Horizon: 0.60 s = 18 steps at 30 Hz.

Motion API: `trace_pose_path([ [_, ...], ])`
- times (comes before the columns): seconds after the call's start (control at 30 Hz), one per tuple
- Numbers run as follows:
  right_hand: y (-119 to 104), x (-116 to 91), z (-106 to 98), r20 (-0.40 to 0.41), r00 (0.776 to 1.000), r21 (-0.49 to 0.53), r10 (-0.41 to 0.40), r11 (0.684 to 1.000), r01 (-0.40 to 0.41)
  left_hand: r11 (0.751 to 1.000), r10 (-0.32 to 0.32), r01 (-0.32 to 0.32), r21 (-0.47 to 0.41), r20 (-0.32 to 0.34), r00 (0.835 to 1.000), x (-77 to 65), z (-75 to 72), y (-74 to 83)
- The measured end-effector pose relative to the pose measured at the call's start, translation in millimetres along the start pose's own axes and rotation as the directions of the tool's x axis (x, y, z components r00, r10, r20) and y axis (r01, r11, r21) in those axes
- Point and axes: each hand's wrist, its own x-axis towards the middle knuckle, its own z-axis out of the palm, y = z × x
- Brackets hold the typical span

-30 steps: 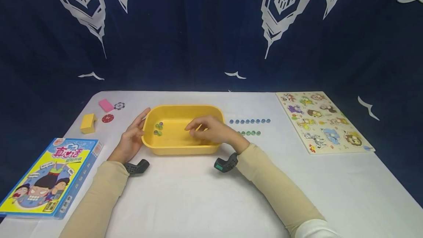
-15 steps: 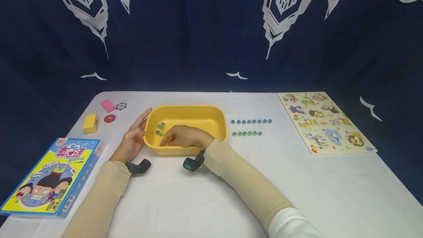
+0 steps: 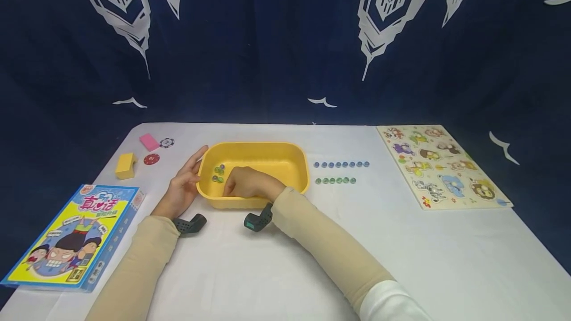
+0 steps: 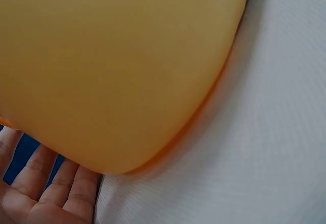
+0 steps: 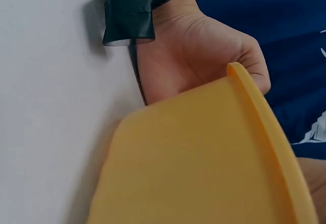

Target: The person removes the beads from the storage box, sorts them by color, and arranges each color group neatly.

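Left hand [image 3: 184, 185] lies flat-fingered against the yellow tub [image 3: 285, 155] — likely steadying it — while right hand [image 3: 247, 184], fingers curled, reaches toward the beads [image 3: 217, 174], grip hidden.

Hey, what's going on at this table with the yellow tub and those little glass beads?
A person sits at a white table with both hands at a yellow tub. The left hand rests flat against the tub's outer left wall. The right hand reaches down inside it, next to a few beads on the bottom; whether it holds one is hidden. Two neat rows of beads, blue and green, lie on the table to the tub's right.
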Motion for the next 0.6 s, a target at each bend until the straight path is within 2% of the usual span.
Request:
trace_pose_path([
  [0.1, 4, -8, -5, -0.062, 0.996, 0.027, -0.061, 0.998, 0.063, 1.000, 0.004, -0.004, 0.000, 0.004, 1.000, -0.1, -0.2, -0.3],
  [0.17, 11, -16, -11, -0.116, 0.986, 0.053, -0.122, 0.990, 0.129, 1.000, 0.004, -0.004, 0.006, 0.002, 1.000, 0.9, 0.7, -0.6],
  [0.3, 28, -39, -25, -0.230, 0.942, 0.086, -0.244, 0.959, 0.269, 1.000, 0.009, -0.009, 0.009, -0.006, 1.000, 2.0, 1.9, -0.8],
  [0.37, 40, -52, -33, -0.274, 0.921, 0.111, -0.278, 0.942, 0.318, 1.000, 0.011, -0.011, 0.009, -0.008, 1.000, 2.0, 2.0, -0.8],
  [0.43, 52, -67, -41, -0.310, 0.909, 0.151, -0.279, 0.929, 0.337, 1.000, 0.013, -0.013, 0.005, -0.007, 1.000, 2.0, 1.5, -1.4],
  [0.6, 80, -105, -60, -0.368, 0.903, 0.259, -0.223, 0.908, 0.330, 1.000, 0.015, -0.015, -0.005, -0.007, 1.000, 1.1, -0.5, -1.7],
])
